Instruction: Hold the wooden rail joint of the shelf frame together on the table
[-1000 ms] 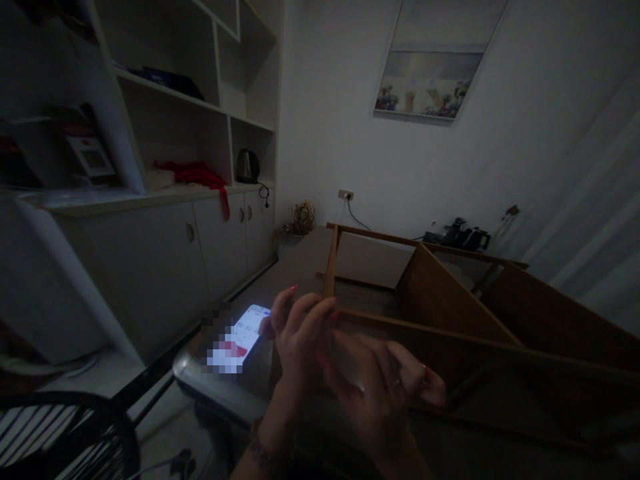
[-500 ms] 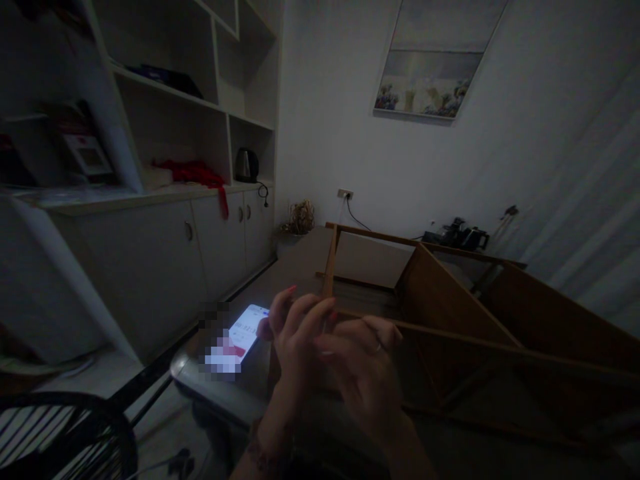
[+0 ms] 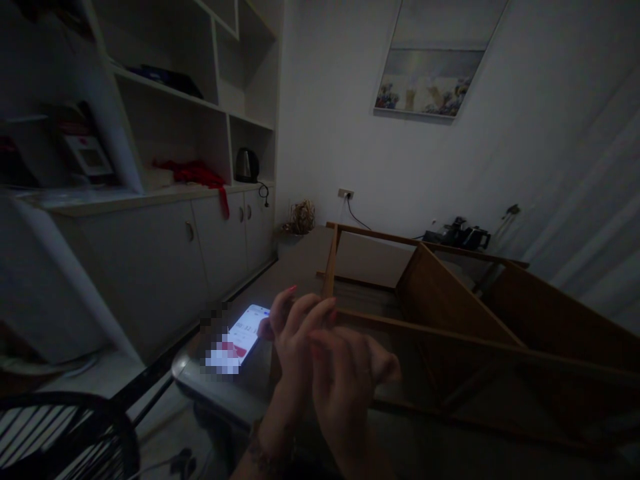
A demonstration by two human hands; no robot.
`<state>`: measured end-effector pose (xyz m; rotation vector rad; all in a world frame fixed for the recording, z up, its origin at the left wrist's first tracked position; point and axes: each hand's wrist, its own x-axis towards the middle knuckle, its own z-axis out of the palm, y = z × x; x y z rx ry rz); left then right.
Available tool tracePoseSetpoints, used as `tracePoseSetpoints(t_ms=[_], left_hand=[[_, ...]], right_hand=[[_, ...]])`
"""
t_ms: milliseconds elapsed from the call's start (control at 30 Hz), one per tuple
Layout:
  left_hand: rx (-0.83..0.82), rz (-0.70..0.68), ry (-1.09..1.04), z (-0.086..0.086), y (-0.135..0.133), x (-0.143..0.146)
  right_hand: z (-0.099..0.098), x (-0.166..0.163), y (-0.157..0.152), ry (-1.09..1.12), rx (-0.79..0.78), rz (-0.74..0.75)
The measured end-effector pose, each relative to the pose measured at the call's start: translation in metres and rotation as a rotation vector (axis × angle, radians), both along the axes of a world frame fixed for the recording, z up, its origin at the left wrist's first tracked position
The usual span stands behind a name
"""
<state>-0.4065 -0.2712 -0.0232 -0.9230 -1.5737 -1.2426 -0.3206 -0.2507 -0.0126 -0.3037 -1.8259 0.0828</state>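
My left hand [image 3: 295,337] is raised over the near end of a brown wooden shelf frame [image 3: 380,320] lying on the table, its fingers bent and one fingertip pointing up. Close against it on the right, my right hand [image 3: 345,383] has its fingers curled in toward the left palm. Whatever the fingers hold, if anything, is hidden in the dark between the hands. Just left of my left thumb, a lit phone [image 3: 245,333] showing a timer lies on the table [image 3: 295,257], partly blurred out.
Slanted wooden boards [image 3: 450,290] fill the frame's right side. A black coffee maker [image 3: 465,235] stands beyond it. On the left are a white cabinet [image 3: 145,260] with a kettle [image 3: 246,165] and red cloth [image 3: 195,175], and a black fan guard [image 3: 70,433] at the floor.
My right hand has turned and shifted a little left, so its fingers now curl more upright beside the left hand. The left hand, phone and frame stay nearly where they were.
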Motion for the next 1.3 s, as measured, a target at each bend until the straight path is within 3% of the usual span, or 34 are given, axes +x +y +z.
tracePoseSetpoints(t_ms=[233,333,467,567,1033,1300], left_hand=[[-0.044,-0.002,-0.064,-0.007,0.000,0.001],[0.000,-0.035,-0.067,-0.011,0.003,-0.001],[0.005,-0.041,-0.071,-0.006,0.003,-0.001],[-0.019,-0.031,-0.065,-0.002,0.000,0.002],[-0.010,0.032,-0.016,-0.002,0.003,0.001],[-0.003,0.004,-0.029,0.001,0.003,0.003]], right_hand=[[0.010,0.006,0.007,-0.141,0.154,-0.003],[0.012,0.011,0.010,-0.189,0.111,0.084],[0.008,0.016,0.012,-0.085,-0.004,0.172],[0.007,0.018,0.012,-0.111,0.006,0.217],[0.011,0.019,0.007,-0.154,0.046,0.075],[-0.003,0.027,0.016,-0.078,0.023,0.183]])
